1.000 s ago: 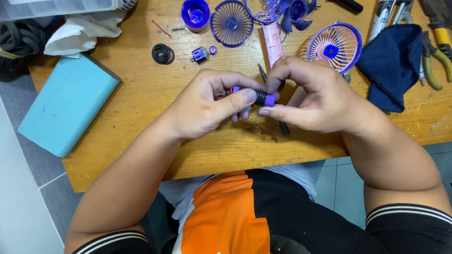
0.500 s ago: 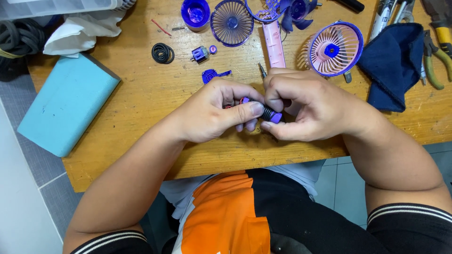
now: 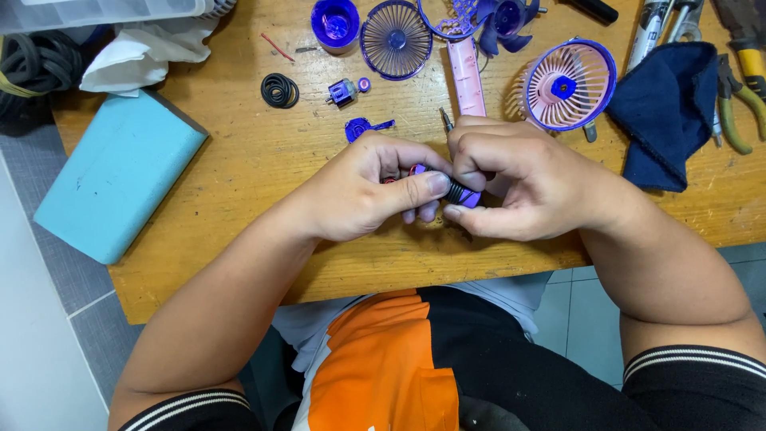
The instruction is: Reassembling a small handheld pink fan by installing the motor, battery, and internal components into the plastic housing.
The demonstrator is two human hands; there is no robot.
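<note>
Both of my hands meet over the wooden table (image 3: 239, 207) and grip one small purple and black part (image 3: 456, 191), ribbed black in the middle with purple ends. My left hand (image 3: 375, 187) pinches it with thumb and fingers from the left. My right hand (image 3: 519, 179) curls around its right end and hides most of it. A thin screwdriver tip (image 3: 445, 120) pokes out behind my right hand. A small purple clip piece (image 3: 361, 128) lies on the table just behind my left hand.
Behind my hands lie a purple fan grille (image 3: 396, 38), a pink fan housing (image 3: 568, 84), a pink strip (image 3: 467, 76), a purple cap (image 3: 335, 22), a small motor (image 3: 341, 92) and a black ring (image 3: 280, 90). A blue block (image 3: 112, 183) sits left, a dark cloth (image 3: 670, 112) and pliers (image 3: 738, 88) right.
My hands have kept hold of the small part and shifted their grip on it, staying close together over the table. The purple clip piece behind my left hand has come into view.
</note>
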